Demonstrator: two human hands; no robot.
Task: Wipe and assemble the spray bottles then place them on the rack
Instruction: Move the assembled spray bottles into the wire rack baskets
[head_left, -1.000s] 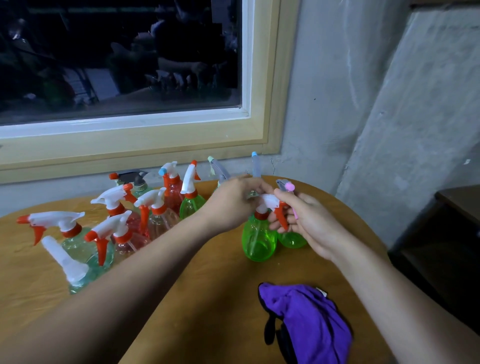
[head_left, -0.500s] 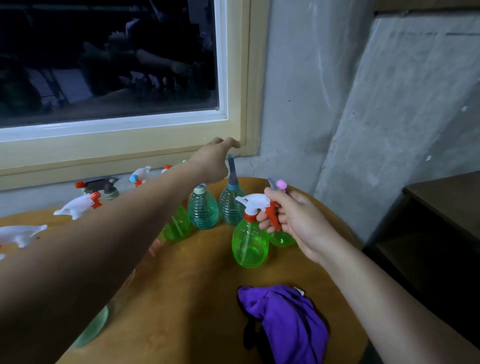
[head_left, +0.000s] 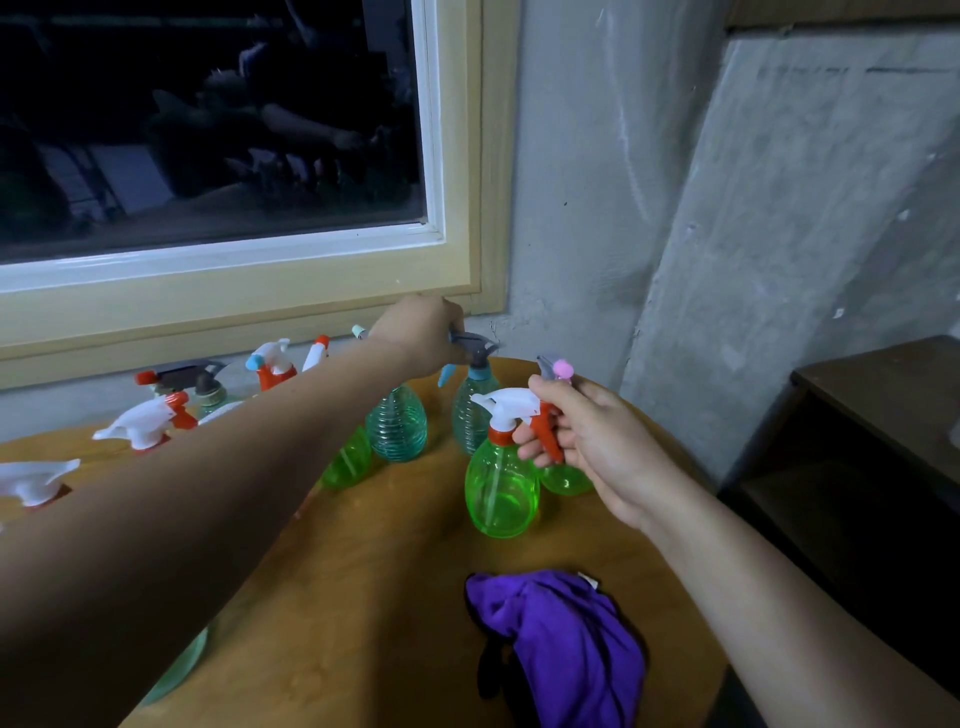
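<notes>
Since half a second ago the left hand (head_left: 421, 335) has been lowered from the window frame onto the grey spray head (head_left: 475, 344) of a teal ribbed bottle (head_left: 470, 415), which is now gripped. The green bottle (head_left: 498, 493), clear-walled with a white head, is held at its orange trigger by the right hand (head_left: 592, 441) and stands on the wooden table (head_left: 363, 597) (just behind the purple cloth (head_left: 566, 639)). Three green bottles and two teal ribbed ones can be counted by the hands.

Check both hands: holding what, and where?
Right hand grips the translucent green plastic spray bottle by its orange trigger. Left hand grips the grey sprayer head atop a teal ribbed bottle.
</notes>
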